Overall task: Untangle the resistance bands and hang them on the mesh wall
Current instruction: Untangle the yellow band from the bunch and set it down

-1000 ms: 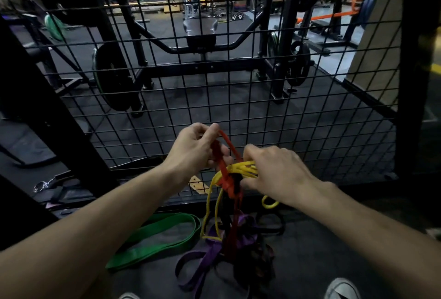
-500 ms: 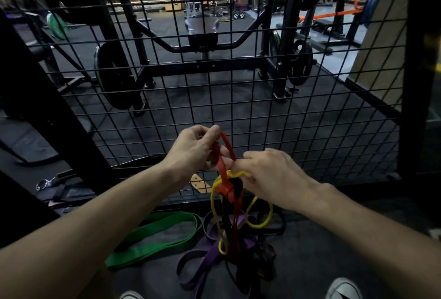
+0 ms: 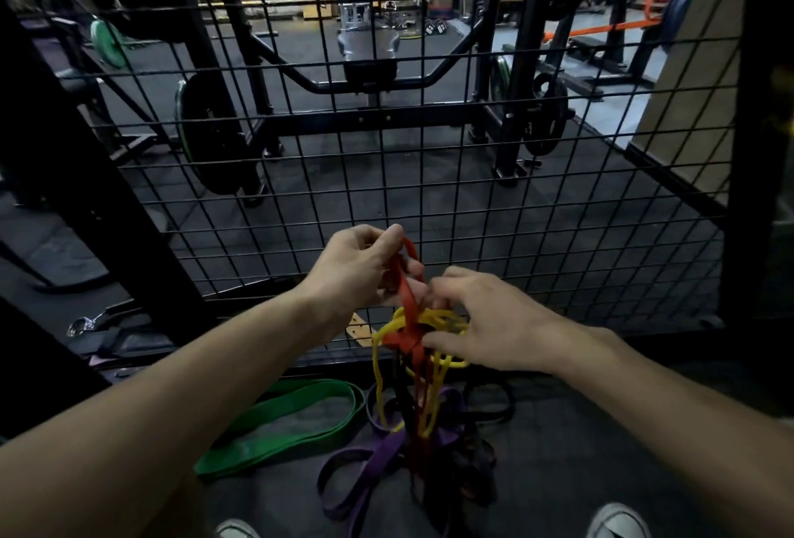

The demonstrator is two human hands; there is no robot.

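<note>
A knot of resistance bands hangs in front of the black mesh wall [image 3: 515,211]. My left hand [image 3: 358,269] pinches the top loop of the red band [image 3: 404,301] and holds the bundle up. Thin yellow band [image 3: 386,333] loops wind round the red one at the knot. My right hand [image 3: 494,322] has its fingers in those yellow loops, thumb near the red knot. Purple bands [image 3: 365,462] and black bands [image 3: 494,413] trail from the knot down to the floor. A wide green band [image 3: 279,421] lies loose on the floor to the left.
Beyond the mesh stand a black weight rack with plates [image 3: 206,133] and a bench [image 3: 367,47]. A thick slanted black post [image 3: 86,193] rises at left, a vertical post [image 3: 747,129] at right. My shoes [image 3: 618,522] show at the bottom edge.
My right hand has shifted down and to the right, fingers spreading in the yellow loops, which now sit bunched lower at the knot. My left hand keeps its hold on the red band.
</note>
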